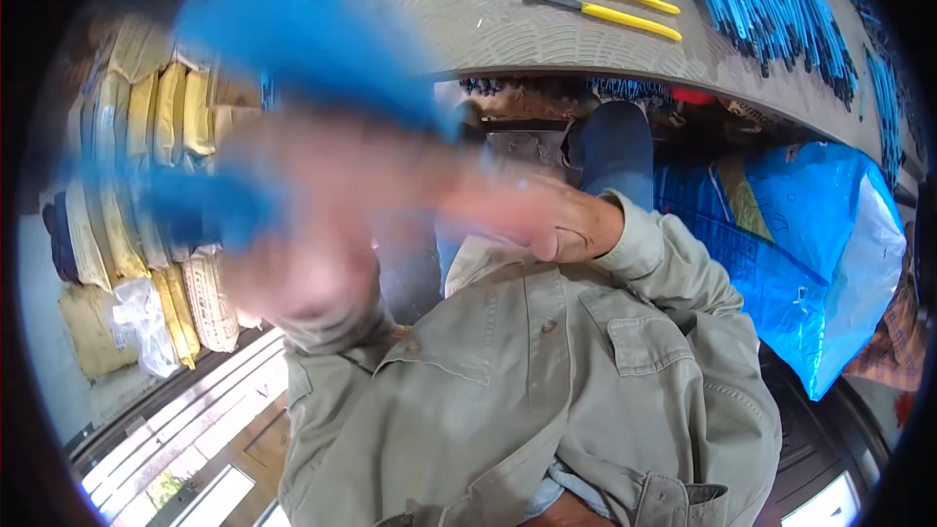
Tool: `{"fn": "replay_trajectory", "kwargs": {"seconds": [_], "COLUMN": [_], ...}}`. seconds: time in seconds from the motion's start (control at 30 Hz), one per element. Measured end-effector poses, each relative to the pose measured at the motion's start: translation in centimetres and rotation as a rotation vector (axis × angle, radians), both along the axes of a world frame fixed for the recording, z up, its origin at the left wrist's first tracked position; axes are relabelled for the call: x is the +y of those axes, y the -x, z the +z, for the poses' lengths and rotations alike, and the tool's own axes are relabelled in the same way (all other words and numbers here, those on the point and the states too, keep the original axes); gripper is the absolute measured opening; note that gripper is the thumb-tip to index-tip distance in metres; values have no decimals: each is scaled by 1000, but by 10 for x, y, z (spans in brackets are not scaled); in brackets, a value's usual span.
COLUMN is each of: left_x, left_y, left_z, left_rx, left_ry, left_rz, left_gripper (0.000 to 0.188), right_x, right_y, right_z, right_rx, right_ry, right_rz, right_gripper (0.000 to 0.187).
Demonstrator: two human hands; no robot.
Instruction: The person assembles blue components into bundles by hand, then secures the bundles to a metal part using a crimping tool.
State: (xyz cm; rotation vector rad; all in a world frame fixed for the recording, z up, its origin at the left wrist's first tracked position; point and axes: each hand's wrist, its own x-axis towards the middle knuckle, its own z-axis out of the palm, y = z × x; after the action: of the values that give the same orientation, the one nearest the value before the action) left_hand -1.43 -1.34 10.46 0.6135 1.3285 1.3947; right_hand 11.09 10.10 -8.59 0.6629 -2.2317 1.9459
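Observation:
A blue bundle (303,34), smeared by motion, is at the upper left, close to the camera. More blurred blue (200,205) shows beyond the fingers lower left, seemingly the same bundle's other end. My left hand (293,249) appears closed around its middle, though the fingers are badly blurred. From the right, my right hand (488,200) reaches across my lap to the left hand; its fingers are smeared and partly merged with it. Yellow-handled pincers (610,12) lie on the grey table (488,44), past both hands.
Thin blue sticks with dark ends (766,5) are piled on the table's right side. Under its edge on the right sits a large blue plastic bag (781,254). Several yellowish packages (137,137) stand stacked at left, with a clear plastic bag (146,322) below.

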Motion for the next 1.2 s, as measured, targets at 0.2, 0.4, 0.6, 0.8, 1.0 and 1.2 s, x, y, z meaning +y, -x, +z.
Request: {"fn": "replay_trajectory", "kwargs": {"seconds": [0.2,0.4,0.6,0.8,1.0,1.2], "left_x": [-11,-18,21,22,23,25], "left_y": [-11,-2,38,36,42,45], "left_z": [-9,-111,-177,-158,-144,-151], "left_rx": [-419,-338,433,167,-41,-6], "left_ry": [635,82,-567,-428,-350,-375], "left_rz": [-179,-75,15,79,129,87], "left_gripper": [47,34,26,34,30,37], "right_x": [20,82,204,211,223,214], "right_y": [25,84,139,182,180,156], "right_z": [48,24,56,74,66,63], "right_rx": [-211,-320,-41,-64,99,122], "right_ry": [659,477,-163,-1184,-1145,-810], "right_rz": [-9,-535,-739,-806,-874,-906], "right_gripper": [78,63,37,17,17,8]}}
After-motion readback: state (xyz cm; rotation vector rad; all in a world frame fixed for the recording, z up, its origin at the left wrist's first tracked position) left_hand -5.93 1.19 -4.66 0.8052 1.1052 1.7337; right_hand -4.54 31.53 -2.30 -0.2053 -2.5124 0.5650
